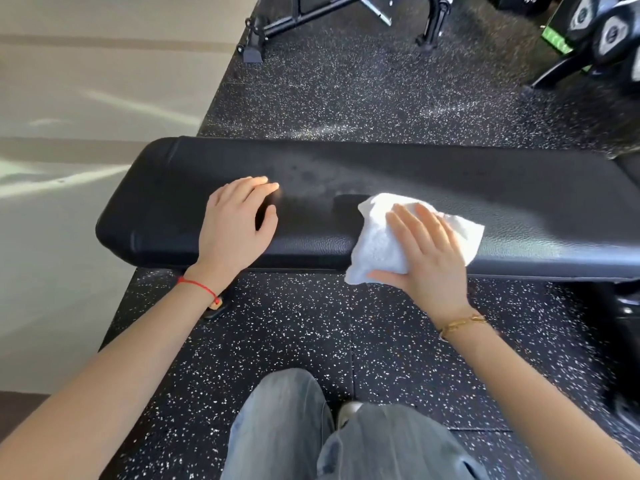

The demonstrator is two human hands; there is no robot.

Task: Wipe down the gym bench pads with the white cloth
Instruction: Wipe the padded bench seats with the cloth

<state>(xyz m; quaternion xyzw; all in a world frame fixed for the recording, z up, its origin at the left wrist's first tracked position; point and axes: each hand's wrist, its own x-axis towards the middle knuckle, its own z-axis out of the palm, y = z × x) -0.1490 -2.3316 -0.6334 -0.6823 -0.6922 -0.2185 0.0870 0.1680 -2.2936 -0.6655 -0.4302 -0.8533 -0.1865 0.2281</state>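
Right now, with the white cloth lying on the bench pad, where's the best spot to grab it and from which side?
Probably the loose corner of the white cloth that droops over the near edge of the bench pad. Pinch it from the near side, below the right hand, since the rest lies flat under that palm.

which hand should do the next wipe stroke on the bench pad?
Right. The right hand already presses the white cloth flat on the bench pad. The left hand rests bare on the pad, apart from the cloth, likely just bracing.
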